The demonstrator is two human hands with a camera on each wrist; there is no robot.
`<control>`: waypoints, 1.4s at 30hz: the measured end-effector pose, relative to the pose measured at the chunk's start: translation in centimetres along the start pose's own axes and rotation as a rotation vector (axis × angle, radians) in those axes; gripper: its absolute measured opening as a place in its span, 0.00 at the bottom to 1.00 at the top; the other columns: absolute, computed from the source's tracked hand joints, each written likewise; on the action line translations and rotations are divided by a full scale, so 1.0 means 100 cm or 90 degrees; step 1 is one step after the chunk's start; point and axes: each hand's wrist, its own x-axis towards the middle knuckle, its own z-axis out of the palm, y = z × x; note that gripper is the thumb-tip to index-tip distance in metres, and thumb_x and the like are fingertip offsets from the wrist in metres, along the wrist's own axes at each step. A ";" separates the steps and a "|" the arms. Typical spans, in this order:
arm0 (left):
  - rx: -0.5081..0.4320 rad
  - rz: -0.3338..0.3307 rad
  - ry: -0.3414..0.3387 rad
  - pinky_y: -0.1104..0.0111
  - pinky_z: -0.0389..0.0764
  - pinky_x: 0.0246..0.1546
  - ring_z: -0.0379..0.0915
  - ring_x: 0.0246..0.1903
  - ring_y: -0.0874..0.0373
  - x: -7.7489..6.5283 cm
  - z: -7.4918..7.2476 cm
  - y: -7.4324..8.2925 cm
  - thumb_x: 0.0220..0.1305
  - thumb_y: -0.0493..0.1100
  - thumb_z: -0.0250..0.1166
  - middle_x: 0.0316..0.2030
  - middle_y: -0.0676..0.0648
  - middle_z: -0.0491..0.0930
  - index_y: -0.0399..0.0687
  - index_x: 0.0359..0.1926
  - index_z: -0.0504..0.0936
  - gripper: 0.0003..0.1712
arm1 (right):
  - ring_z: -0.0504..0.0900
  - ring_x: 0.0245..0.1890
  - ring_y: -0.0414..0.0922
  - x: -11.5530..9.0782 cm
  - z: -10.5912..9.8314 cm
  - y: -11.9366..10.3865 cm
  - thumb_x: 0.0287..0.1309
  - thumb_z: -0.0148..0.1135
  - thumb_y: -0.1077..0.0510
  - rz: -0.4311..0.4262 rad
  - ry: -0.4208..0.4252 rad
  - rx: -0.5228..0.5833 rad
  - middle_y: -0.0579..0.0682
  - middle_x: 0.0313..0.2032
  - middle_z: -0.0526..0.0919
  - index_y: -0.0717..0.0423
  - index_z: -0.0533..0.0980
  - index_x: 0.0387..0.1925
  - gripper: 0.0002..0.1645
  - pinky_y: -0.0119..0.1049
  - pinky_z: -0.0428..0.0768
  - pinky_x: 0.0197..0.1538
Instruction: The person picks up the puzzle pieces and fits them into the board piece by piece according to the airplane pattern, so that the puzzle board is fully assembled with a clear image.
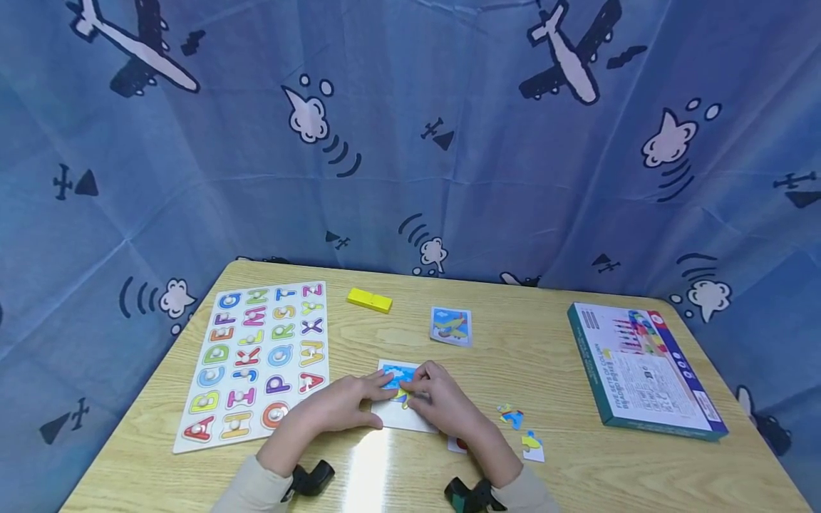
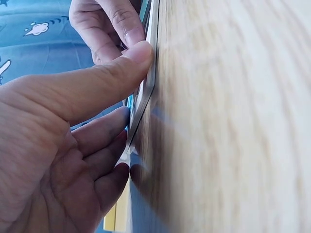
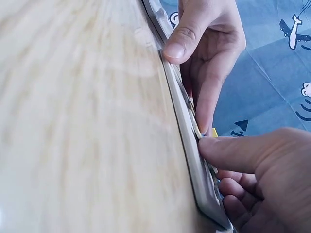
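Note:
A small white puzzle board (image 1: 410, 422) lies on the table in front of me, with blue sky pieces (image 1: 399, 372) in its upper part. My left hand (image 1: 343, 403) rests at the board's left side, its fingers loosely extended over the pieces; in the left wrist view the thumb (image 2: 109, 82) touches the board's edge. From the right, my right hand (image 1: 445, 402) pinches a small yellow-and-blue jigsaw piece (image 1: 405, 400) low over the board. Both hands' fingertips meet close together there. In the right wrist view, the right thumb (image 3: 238, 151) presses at the board's face, and the fingers hide much of the piece.
Loose jigsaw pieces (image 1: 513, 417) lie right of my right forearm, with another piece (image 1: 532, 449) nearby. Behind the board sits an airplane picture card (image 1: 452, 327). A yellow block (image 1: 370, 300), a letter board (image 1: 192, 447) at left and a boxed set (image 1: 648, 377) at right surround them.

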 end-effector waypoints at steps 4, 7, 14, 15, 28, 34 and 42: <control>0.004 0.000 -0.002 0.56 0.64 0.67 0.54 0.70 0.54 0.000 0.000 0.000 0.57 0.52 0.67 0.69 0.52 0.61 0.55 0.63 0.73 0.32 | 0.64 0.38 0.38 0.000 0.001 0.000 0.56 0.65 0.60 0.001 0.005 0.010 0.41 0.38 0.70 0.56 0.81 0.50 0.18 0.29 0.68 0.40; 0.006 0.000 -0.002 0.55 0.64 0.67 0.54 0.70 0.54 0.000 0.000 0.001 0.57 0.52 0.67 0.69 0.52 0.61 0.54 0.63 0.73 0.32 | 0.63 0.39 0.39 0.000 0.001 -0.001 0.58 0.64 0.60 0.001 -0.003 0.025 0.41 0.38 0.69 0.58 0.79 0.52 0.19 0.29 0.66 0.40; 0.008 0.005 0.001 0.55 0.64 0.67 0.55 0.70 0.54 0.000 0.000 0.002 0.57 0.52 0.67 0.69 0.51 0.61 0.53 0.63 0.73 0.32 | 0.61 0.40 0.41 -0.001 0.002 -0.003 0.59 0.61 0.62 -0.008 -0.006 0.009 0.43 0.37 0.67 0.59 0.78 0.53 0.19 0.31 0.65 0.42; 0.009 0.005 0.001 0.55 0.64 0.67 0.55 0.70 0.54 0.000 0.000 0.002 0.57 0.52 0.67 0.69 0.51 0.61 0.53 0.63 0.73 0.32 | 0.61 0.40 0.41 -0.001 0.002 -0.003 0.59 0.62 0.62 -0.012 -0.005 0.003 0.43 0.37 0.67 0.59 0.78 0.53 0.19 0.31 0.65 0.42; 0.021 0.004 0.003 0.55 0.64 0.67 0.55 0.69 0.54 0.000 -0.001 0.002 0.58 0.52 0.66 0.69 0.51 0.62 0.54 0.63 0.73 0.32 | 0.63 0.40 0.40 -0.001 0.003 -0.005 0.60 0.61 0.61 -0.026 0.014 -0.032 0.42 0.38 0.69 0.59 0.78 0.53 0.19 0.30 0.68 0.42; 0.039 0.001 -0.001 0.56 0.65 0.66 0.56 0.69 0.53 0.001 -0.002 0.006 0.58 0.51 0.66 0.69 0.50 0.61 0.53 0.63 0.73 0.31 | 0.64 0.41 0.40 -0.001 0.004 -0.002 0.59 0.61 0.64 -0.048 0.028 -0.028 0.44 0.38 0.71 0.60 0.79 0.52 0.18 0.31 0.69 0.42; 0.084 0.004 0.002 0.55 0.66 0.66 0.58 0.68 0.47 0.003 -0.001 0.014 0.56 0.53 0.68 0.70 0.48 0.61 0.55 0.63 0.73 0.33 | 0.65 0.41 0.39 -0.002 0.004 0.000 0.59 0.60 0.64 -0.034 0.027 -0.009 0.43 0.39 0.72 0.57 0.80 0.51 0.17 0.30 0.70 0.41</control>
